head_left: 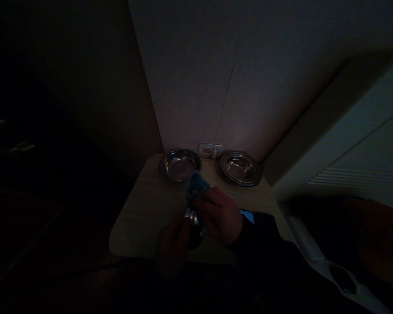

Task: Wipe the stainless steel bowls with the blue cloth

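Note:
Over the front of the small table, my left hand (173, 244) is closed on the rim of a shiny metal dish (196, 233), tilted and mostly in shadow. My right hand (221, 213) grips a blue-green cloth (196, 184), pressed together at the dish's upper edge. Part of the cloth sticks up above my fingers. Because of the dim light and my hands, the dish's full shape is hidden. Beyond my hands, a round steel plate (180, 166) lies at the back left, and a stack of steel plates (241, 169) at the back right.
A wall socket with a plug (212, 151) sits just behind the pale wooden table (134, 226). Partly under my right sleeve is a lit phone screen (248, 216). A white panel (353, 144) stands at the right, with dark and orange-brown fabric (380, 235) below it.

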`<state>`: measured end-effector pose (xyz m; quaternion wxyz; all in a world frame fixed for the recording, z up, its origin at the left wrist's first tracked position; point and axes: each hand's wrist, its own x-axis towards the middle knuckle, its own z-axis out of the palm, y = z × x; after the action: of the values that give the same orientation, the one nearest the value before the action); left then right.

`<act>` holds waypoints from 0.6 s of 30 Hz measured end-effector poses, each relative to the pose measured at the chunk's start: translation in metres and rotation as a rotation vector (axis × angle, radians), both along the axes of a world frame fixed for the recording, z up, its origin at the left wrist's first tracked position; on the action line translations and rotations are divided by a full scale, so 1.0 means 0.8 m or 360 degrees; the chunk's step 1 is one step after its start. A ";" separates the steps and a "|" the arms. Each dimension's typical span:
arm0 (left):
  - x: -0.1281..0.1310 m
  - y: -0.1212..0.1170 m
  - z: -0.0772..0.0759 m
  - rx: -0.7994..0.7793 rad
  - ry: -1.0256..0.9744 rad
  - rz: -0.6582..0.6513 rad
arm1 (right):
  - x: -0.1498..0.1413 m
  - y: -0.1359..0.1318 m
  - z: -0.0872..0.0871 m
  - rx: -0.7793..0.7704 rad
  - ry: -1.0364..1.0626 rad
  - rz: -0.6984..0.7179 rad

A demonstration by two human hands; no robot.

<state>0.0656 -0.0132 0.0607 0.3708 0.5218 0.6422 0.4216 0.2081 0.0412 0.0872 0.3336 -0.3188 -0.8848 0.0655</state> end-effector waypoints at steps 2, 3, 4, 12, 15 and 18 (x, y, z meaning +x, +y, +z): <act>-0.001 0.000 -0.001 0.0000 0.0029 -0.0033 | 0.000 0.005 0.001 -0.0017 -0.0031 0.0060; -0.002 -0.001 -0.002 0.0003 0.0036 -0.0048 | 0.001 0.007 0.001 -0.0017 -0.0030 0.0101; -0.002 -0.001 -0.003 0.0009 0.0037 -0.0045 | 0.001 0.009 0.002 -0.0025 -0.0022 0.0082; 0.000 0.002 -0.005 -0.0014 -0.0039 -0.0088 | 0.002 0.005 0.004 -0.0078 -0.0011 0.0154; -0.001 -0.002 -0.008 -0.0029 -0.0075 -0.0014 | 0.010 0.030 -0.007 -0.0152 0.0000 -0.0033; -0.004 -0.007 -0.015 -0.0066 -0.0125 0.0081 | 0.026 0.051 -0.022 -0.0377 0.0168 -0.0229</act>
<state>0.0622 -0.0189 0.0490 0.3957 0.4806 0.6488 0.4377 0.2292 0.0816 0.0696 0.3436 -0.4147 -0.8268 0.1622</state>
